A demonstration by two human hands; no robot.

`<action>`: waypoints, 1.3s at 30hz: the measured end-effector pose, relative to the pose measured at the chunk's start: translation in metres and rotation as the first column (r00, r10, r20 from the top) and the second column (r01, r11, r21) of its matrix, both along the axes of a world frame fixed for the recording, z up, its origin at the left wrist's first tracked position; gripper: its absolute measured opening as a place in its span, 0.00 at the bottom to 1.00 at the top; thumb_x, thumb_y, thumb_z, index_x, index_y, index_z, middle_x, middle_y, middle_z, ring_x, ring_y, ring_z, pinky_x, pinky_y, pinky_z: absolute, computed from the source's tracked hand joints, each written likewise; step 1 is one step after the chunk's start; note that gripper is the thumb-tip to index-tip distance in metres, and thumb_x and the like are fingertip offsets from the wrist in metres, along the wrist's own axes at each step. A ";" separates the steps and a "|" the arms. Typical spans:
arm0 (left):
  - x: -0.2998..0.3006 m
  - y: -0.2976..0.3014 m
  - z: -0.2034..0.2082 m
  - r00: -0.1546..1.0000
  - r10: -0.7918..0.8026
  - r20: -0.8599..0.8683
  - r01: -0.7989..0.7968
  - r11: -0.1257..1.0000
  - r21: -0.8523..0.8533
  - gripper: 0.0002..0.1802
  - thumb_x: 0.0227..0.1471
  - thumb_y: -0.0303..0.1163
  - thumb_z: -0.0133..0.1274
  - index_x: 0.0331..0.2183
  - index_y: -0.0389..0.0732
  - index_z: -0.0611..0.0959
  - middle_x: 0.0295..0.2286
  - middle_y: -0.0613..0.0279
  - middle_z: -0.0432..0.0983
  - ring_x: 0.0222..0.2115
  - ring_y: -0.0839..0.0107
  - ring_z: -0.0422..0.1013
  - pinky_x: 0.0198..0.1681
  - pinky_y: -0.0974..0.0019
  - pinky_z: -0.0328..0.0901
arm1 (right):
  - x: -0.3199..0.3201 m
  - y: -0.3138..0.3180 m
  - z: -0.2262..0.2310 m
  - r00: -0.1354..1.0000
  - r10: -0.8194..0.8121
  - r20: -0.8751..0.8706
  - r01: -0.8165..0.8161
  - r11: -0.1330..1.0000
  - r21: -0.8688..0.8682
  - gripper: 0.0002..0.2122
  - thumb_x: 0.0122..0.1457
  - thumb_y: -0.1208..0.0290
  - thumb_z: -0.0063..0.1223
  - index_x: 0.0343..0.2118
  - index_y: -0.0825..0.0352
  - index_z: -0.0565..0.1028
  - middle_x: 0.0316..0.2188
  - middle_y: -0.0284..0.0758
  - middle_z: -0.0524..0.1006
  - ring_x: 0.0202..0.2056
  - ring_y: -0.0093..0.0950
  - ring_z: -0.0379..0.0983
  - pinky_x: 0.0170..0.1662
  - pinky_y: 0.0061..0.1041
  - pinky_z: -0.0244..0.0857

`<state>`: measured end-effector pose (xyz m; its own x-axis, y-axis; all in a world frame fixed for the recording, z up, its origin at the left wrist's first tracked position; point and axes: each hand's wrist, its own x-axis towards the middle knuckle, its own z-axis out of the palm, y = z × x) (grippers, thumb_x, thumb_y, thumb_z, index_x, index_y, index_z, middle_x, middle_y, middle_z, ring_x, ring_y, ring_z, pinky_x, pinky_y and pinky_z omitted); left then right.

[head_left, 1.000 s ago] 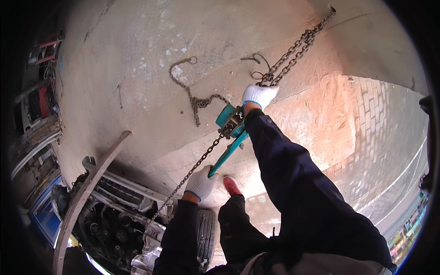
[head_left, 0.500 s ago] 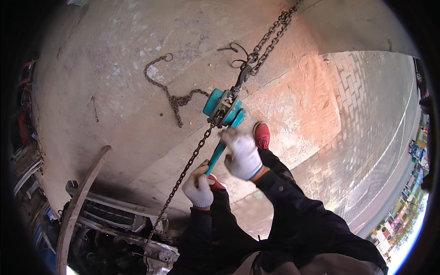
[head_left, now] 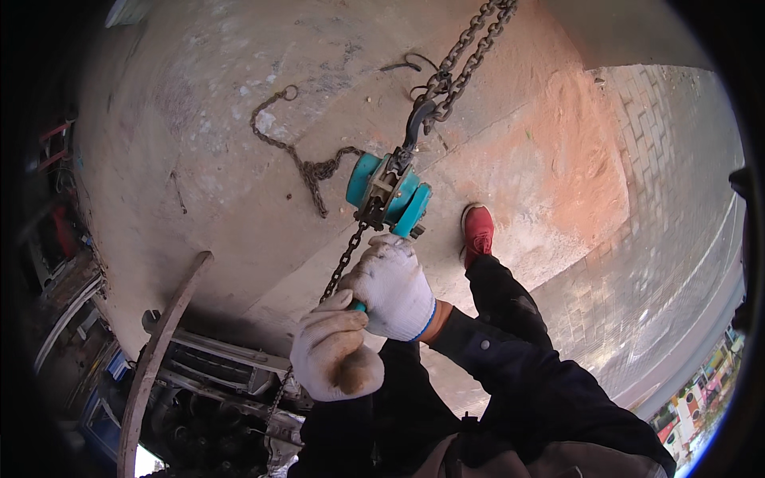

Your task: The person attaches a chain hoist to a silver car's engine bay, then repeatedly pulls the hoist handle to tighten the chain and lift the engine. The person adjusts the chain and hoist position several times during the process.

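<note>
A teal lever hoist (head_left: 388,191) hangs in line between chains over the concrete floor. Its long teal lever points down toward me. My right hand (head_left: 390,288), in a white glove, is wrapped round that lever and hides most of it. Just below, my left hand (head_left: 336,354), also in a white glove with dirt stains, is curled at the lever's end, touching the right hand; only a bit of teal shows between them. A dark hook (head_left: 416,127) on top of the hoist holds a doubled heavy chain (head_left: 478,48). From its underside runs the load chain (head_left: 344,259), passing behind my hands.
Slack chain (head_left: 315,171) with an end ring lies on the floor left of the hoist. At lower left are a curved rusty bar (head_left: 163,358) and a vehicle's front part (head_left: 215,366) with exposed machinery. My red shoe (head_left: 478,231) stands right of the hoist. Brick paving (head_left: 653,135) lies beyond.
My right hand has closed round the lever, lower than before. The left hand has turned and shifted down-left at the lever's end. The view has moved somewhat; the hoist looks slightly larger.
</note>
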<state>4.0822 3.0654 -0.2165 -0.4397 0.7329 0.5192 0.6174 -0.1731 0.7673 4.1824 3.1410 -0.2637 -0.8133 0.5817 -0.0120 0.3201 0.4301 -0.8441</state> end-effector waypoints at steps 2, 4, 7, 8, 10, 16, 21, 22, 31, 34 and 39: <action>0.004 0.050 0.016 0.986 -0.170 -0.002 0.170 0.985 -0.021 0.33 0.71 0.53 0.40 0.25 0.35 0.77 0.26 0.51 0.80 0.26 0.59 0.78 0.36 0.52 0.80 | 0.006 0.015 -0.006 0.989 -0.102 -0.104 0.092 0.992 -0.092 0.10 0.47 0.64 0.58 0.32 0.58 0.84 0.29 0.38 0.77 0.41 0.39 0.75 0.49 0.42 0.67; 0.015 0.101 0.031 0.936 -0.353 -0.007 0.351 0.931 -0.101 0.25 0.68 0.47 0.52 0.25 0.37 0.79 0.25 0.55 0.81 0.26 0.59 0.79 0.35 0.55 0.80 | 0.017 0.033 -0.029 0.886 -0.407 -0.222 0.344 0.898 -0.276 0.09 0.57 0.61 0.56 0.33 0.58 0.85 0.27 0.38 0.78 0.38 0.38 0.75 0.48 0.41 0.67; 0.063 0.189 0.000 0.908 -0.417 -0.040 0.390 0.877 -0.282 0.16 0.53 0.32 0.70 0.22 0.38 0.80 0.18 0.55 0.75 0.19 0.58 0.74 0.24 0.59 0.70 | -0.003 0.038 -0.085 0.244 -0.805 -0.541 0.281 0.592 -0.755 0.20 0.74 0.53 0.42 0.54 0.63 0.77 0.50 0.42 0.75 0.57 0.37 0.70 0.63 0.37 0.61; 0.079 0.222 -0.022 0.891 -0.427 -0.155 0.356 0.867 -0.348 0.20 0.55 0.34 0.69 0.19 0.39 0.77 0.18 0.53 0.75 0.18 0.54 0.73 0.20 0.57 0.65 | 0.017 0.047 -0.117 0.486 -0.788 -0.378 0.270 0.547 -0.792 0.23 0.76 0.51 0.39 0.61 0.63 0.71 0.59 0.42 0.71 0.63 0.38 0.64 0.68 0.36 0.56; 0.113 0.278 -0.062 0.892 -0.402 -0.208 0.292 0.862 -0.415 0.24 0.62 0.42 0.62 0.18 0.42 0.77 0.16 0.49 0.74 0.17 0.47 0.75 0.20 0.52 0.67 | 0.049 0.059 -0.177 0.643 -0.746 -0.173 0.467 0.561 -0.683 0.23 0.76 0.55 0.41 0.66 0.63 0.66 0.65 0.40 0.67 0.67 0.38 0.60 0.71 0.35 0.53; 0.163 0.293 -0.110 0.774 -0.606 -0.184 0.263 0.571 -0.778 0.28 0.65 0.54 0.52 0.25 0.42 0.87 0.21 0.41 0.80 0.25 0.41 0.80 0.29 0.42 0.75 | 0.096 0.064 -0.258 0.466 -0.849 -0.250 0.003 0.284 -0.959 0.28 0.75 0.55 0.43 0.72 0.64 0.62 0.72 0.41 0.63 0.72 0.40 0.55 0.74 0.37 0.47; 0.153 0.262 -0.079 0.796 -0.557 -0.235 0.354 0.745 -0.566 0.24 0.62 0.50 0.58 0.22 0.42 0.83 0.18 0.46 0.77 0.21 0.45 0.78 0.25 0.45 0.72 | 0.088 0.060 -0.205 0.595 -0.762 -0.254 0.433 0.570 -0.698 0.23 0.75 0.61 0.48 0.69 0.63 0.66 0.67 0.36 0.69 0.66 0.33 0.64 0.70 0.30 0.56; 0.148 0.246 -0.066 0.785 -0.571 -0.240 0.405 0.767 -0.498 0.22 0.61 0.48 0.60 0.22 0.43 0.82 0.17 0.47 0.77 0.20 0.46 0.78 0.24 0.47 0.72 | 0.083 0.053 -0.190 0.521 -0.800 -0.298 0.367 0.526 -0.767 0.23 0.76 0.61 0.48 0.69 0.63 0.66 0.66 0.36 0.70 0.66 0.33 0.65 0.70 0.29 0.56; 0.046 0.023 0.030 0.878 -0.478 -0.002 0.451 0.829 -0.330 0.26 0.50 0.30 0.69 0.49 0.35 0.79 0.45 0.46 0.78 0.47 0.45 0.76 0.52 0.50 0.72 | 0.045 -0.042 -0.023 0.188 -0.973 -0.137 0.750 0.232 -0.620 0.16 0.75 0.69 0.48 0.57 0.76 0.73 0.48 0.44 0.81 0.54 0.33 0.77 0.61 0.33 0.68; -0.017 -0.038 -0.006 0.973 -0.125 -0.194 -0.015 0.803 -0.595 0.30 0.51 0.33 0.69 0.52 0.34 0.77 0.51 0.41 0.75 0.49 0.42 0.74 0.52 0.47 0.71 | 0.041 -0.017 -0.001 0.079 -0.970 -0.230 0.749 0.210 -0.628 0.09 0.74 0.74 0.47 0.47 0.74 0.77 0.43 0.42 0.82 0.45 0.29 0.80 0.55 0.30 0.71; -0.075 -0.099 -0.100 0.950 -0.156 -0.269 -0.187 0.404 -0.895 0.28 0.57 0.48 0.63 0.51 0.39 0.80 0.47 0.41 0.80 0.45 0.42 0.79 0.47 0.45 0.73 | 0.026 0.020 0.015 -0.168 -0.934 -0.316 0.665 0.130 -0.736 0.13 0.74 0.66 0.51 0.38 0.72 0.77 0.27 0.36 0.77 0.32 0.30 0.76 0.47 0.35 0.73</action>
<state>4.0074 2.9666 -0.3167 -0.4261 0.8327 -0.3536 0.8098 0.5253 0.2611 4.2082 3.1611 -0.2492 0.5144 0.8388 -0.1782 -0.3826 0.0385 -0.9231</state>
